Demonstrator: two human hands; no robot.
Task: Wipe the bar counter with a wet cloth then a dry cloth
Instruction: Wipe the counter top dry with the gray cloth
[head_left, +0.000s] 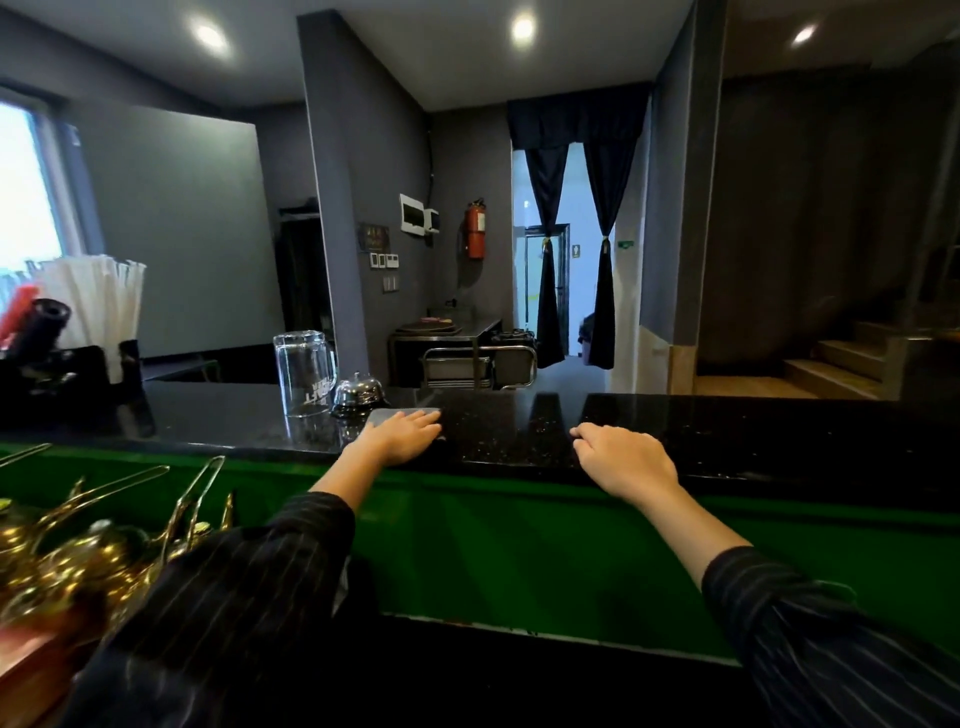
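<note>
The bar counter (727, 431) is a glossy black stone top with pale specks, running across the middle of the view. A flat grey cloth (402, 415) lies on it just right of the bell. My left hand (397, 439) rests flat on the cloth's near part, fingers extended and pressing down. My right hand (623, 460) sits on the bare counter further right, fingers curled downward, with nothing visible in it. Both arms wear dark pinstriped sleeves.
An upturned glass mug (304, 371) and a chrome call bell (358, 393) stand left of the cloth. A holder with wrapped straws (93, 306) is at the far left. Below the counter is a green panel (519, 551); brass bar tools (93, 545) crowd the lower left.
</note>
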